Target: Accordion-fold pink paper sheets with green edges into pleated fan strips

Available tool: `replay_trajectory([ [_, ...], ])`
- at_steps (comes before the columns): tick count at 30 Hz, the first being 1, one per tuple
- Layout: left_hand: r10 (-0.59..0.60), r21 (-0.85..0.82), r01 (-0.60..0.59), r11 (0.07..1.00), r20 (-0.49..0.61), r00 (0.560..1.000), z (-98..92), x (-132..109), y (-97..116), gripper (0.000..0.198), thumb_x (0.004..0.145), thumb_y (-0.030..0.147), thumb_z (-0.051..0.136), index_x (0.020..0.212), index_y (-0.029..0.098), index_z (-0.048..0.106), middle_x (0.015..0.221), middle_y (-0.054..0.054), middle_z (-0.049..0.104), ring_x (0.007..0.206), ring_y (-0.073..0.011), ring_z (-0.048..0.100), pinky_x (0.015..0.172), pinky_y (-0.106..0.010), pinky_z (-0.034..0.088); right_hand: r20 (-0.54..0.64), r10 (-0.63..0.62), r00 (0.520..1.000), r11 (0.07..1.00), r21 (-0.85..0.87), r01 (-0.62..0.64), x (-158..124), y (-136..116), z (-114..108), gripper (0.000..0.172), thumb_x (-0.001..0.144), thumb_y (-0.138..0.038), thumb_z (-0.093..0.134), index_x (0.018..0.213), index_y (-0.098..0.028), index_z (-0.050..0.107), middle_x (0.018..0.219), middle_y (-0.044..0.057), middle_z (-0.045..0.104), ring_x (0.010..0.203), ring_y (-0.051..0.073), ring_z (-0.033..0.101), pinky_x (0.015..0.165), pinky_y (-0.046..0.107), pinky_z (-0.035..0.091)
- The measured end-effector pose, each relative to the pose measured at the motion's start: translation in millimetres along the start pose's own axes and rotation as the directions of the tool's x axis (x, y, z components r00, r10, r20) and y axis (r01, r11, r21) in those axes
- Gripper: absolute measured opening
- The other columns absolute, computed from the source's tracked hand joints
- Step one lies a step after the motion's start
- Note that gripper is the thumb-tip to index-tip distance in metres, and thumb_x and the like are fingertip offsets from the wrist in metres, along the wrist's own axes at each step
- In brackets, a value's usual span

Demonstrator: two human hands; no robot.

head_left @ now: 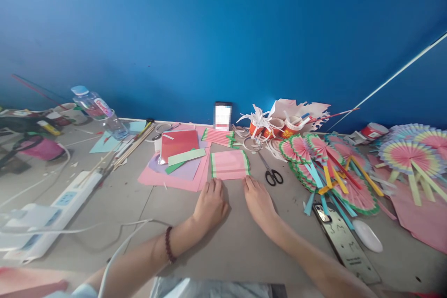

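Note:
A pink pleated paper piece with green edges (230, 165) lies flat on the grey table (216, 242) in front of me. My left hand (210, 204) rests on the table with its fingertips at the paper's near left corner. My right hand (259, 201) lies the same way at the near right corner. The fingers of both hands are curled down onto the paper's edge; neither hand lifts it. A dark bead bracelet sits on my left wrist.
Black scissors (271, 172) lie right of the paper. Finished paper fans (324, 167) and a phone (344, 242) fill the right side. Coloured sheets (179, 158), a bottle (99, 109), a power strip (66, 200) and cables lie to the left. Paper cups (275, 128) stand by the blue wall.

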State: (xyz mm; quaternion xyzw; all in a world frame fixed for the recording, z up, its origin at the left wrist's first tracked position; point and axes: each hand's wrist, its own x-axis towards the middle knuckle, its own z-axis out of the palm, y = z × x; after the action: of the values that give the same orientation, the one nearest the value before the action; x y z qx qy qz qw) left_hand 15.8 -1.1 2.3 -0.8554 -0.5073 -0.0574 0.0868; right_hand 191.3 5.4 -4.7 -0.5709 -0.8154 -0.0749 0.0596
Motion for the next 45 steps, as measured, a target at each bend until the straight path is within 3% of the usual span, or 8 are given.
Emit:
replay_trajectory([
  [8,0.004,-0.029,-0.004,1.000,0.016,1.000,-7.1,4,-1,0.055,0.084,0.032,0.042,0.134,0.009,0.042,0.109,-0.014,0.054,0.101,-0.0295,0.046,0.082,-0.041,0.037,-0.022,-0.006,1.000,0.992,-0.126,0.003,-3,-6,3,0.051,0.079,-0.003,0.046,0.129,-0.014,0.049,0.119,0.018,0.058,0.109,0.025,0.056,0.086,0.034,0.049],
  [14,0.015,-0.044,-0.012,0.999,0.055,0.998,-10.9,5,-2,0.055,0.080,0.029,0.047,0.131,0.010,0.044,0.108,-0.014,0.055,0.098,-0.0296,0.046,0.080,-0.042,0.037,-0.032,-0.033,0.999,0.991,-0.135,0.028,-2,-8,-2,0.047,0.079,-0.004,0.045,0.124,-0.013,0.054,0.115,0.020,0.059,0.108,0.027,0.055,0.087,0.039,0.046],
  [18,0.036,-0.066,-0.036,0.997,0.008,0.999,-4.7,8,-11,0.046,0.082,0.023,0.051,0.127,0.014,0.047,0.103,-0.011,0.056,0.095,-0.0262,0.049,0.080,-0.039,0.038,-0.015,-0.085,0.996,0.986,-0.146,0.082,2,-1,-9,0.043,0.080,-0.004,0.047,0.121,-0.014,0.056,0.107,0.017,0.062,0.098,0.025,0.058,0.084,0.039,0.045],
  [22,0.076,-0.144,-0.084,0.986,-0.062,0.995,10.1,18,-34,0.029,0.086,0.012,0.047,0.113,0.019,0.055,0.095,-0.008,0.056,0.089,-0.0217,0.051,0.078,-0.036,0.040,-0.039,-0.110,0.993,0.994,-0.005,0.110,10,16,-11,0.033,0.083,-0.008,0.051,0.113,-0.017,0.062,0.091,0.009,0.065,0.079,0.020,0.060,0.079,0.037,0.043],
  [27,0.062,-0.338,-0.112,0.935,-0.154,0.986,24.2,30,-56,0.018,0.092,0.021,0.043,0.095,0.020,0.061,0.090,-0.005,0.057,0.085,-0.0179,0.052,0.076,-0.032,0.042,-0.144,-0.014,0.990,0.953,0.297,0.057,19,35,2,0.018,0.087,-0.015,0.050,0.094,-0.019,0.067,0.087,0.006,0.065,0.083,0.020,0.058,0.078,0.034,0.044],
  [31,0.110,-0.345,-0.186,0.920,-0.229,0.967,23.9,33,-58,0.019,0.092,0.023,0.044,0.090,0.019,0.062,0.087,-0.005,0.059,0.085,-0.0182,0.053,0.076,-0.033,0.042,-0.186,0.020,0.982,0.876,0.477,0.072,23,42,11,0.017,0.088,-0.021,0.050,0.091,-0.020,0.066,0.090,0.006,0.063,0.086,0.020,0.058,0.079,0.034,0.046],
  [40,0.015,-0.426,-0.134,0.895,-0.272,0.962,20.7,32,-56,0.014,0.091,0.017,0.043,0.090,0.017,0.058,0.087,-0.005,0.061,0.084,-0.0176,0.055,0.076,-0.031,0.045,-0.225,0.069,0.972,0.846,0.530,0.062,24,44,16,0.015,0.089,-0.022,0.050,0.088,-0.020,0.065,0.087,0.006,0.065,0.084,0.021,0.057,0.078,0.035,0.046],
  [45,0.154,-0.322,-0.246,0.914,-0.285,0.946,21.7,31,-62,0.024,0.088,0.006,0.040,0.098,0.018,0.058,0.092,-0.006,0.062,0.087,-0.0189,0.055,0.079,-0.034,0.045,-0.241,0.012,0.970,0.898,0.429,0.096,22,46,16,0.018,0.090,-0.022,0.049,0.087,-0.020,0.066,0.086,0.006,0.066,0.082,0.020,0.057,0.077,0.033,0.045],
])
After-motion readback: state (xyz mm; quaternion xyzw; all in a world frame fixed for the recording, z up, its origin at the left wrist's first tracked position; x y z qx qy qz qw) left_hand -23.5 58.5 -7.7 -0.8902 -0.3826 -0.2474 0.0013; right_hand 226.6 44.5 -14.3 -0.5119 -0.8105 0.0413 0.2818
